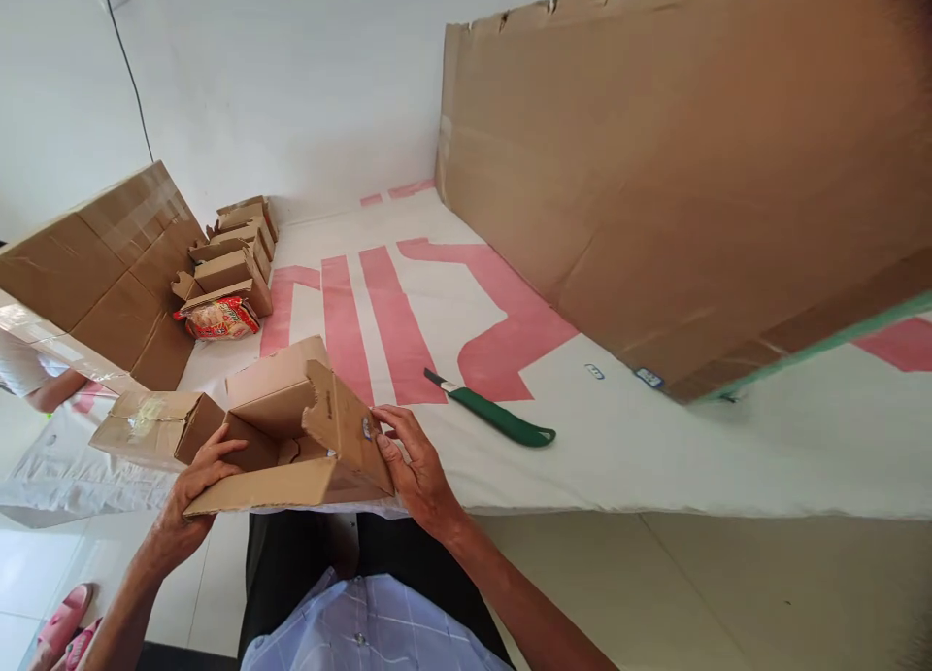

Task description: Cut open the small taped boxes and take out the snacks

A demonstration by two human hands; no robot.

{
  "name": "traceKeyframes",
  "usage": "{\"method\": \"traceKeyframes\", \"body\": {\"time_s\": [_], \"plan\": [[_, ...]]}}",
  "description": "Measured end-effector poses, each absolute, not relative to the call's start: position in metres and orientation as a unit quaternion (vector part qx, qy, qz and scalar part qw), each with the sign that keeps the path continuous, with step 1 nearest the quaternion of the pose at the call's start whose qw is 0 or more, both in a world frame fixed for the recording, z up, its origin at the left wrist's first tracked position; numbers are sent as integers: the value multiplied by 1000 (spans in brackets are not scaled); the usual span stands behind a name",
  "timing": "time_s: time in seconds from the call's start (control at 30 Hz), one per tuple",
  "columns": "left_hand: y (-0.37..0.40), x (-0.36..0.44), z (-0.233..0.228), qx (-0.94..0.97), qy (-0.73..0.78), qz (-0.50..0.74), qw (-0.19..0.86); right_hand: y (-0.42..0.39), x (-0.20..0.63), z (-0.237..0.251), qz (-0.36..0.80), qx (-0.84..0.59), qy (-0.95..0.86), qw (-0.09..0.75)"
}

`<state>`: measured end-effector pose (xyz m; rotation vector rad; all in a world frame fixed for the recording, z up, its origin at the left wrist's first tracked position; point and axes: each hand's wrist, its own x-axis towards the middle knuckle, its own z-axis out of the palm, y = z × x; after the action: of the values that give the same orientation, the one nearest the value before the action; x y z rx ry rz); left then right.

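White cloth with pink marks covers the table [655,448], and at its near edge we hold a small cardboard box [291,438] – left hand [190,486] grasping its left end, right hand [415,467] its right flap – long side lying across between both.

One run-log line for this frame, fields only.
left hand: grips open cardboard box | right hand: on box side flap | green-handled knife: lying right of box, untouched | snack packet: by folded boxes

Brown cardboard box [291,438] (flaps open) lies tilted at the table's near edge
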<state>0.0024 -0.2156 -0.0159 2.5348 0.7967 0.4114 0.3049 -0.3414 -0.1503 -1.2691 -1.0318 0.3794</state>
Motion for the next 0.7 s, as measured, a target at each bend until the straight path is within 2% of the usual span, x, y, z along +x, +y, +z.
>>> {"method": "traceKeyframes", "body": {"time_s": [0.2, 0.7], "plan": [[-203, -19, -23, 910, 293, 151, 252, -352, 304, -134, 114, -546, -527, 641], [-205, -14, -21, 913, 280, 134, 264, -345, 312, -105, 146, -528, -529, 649]]}}
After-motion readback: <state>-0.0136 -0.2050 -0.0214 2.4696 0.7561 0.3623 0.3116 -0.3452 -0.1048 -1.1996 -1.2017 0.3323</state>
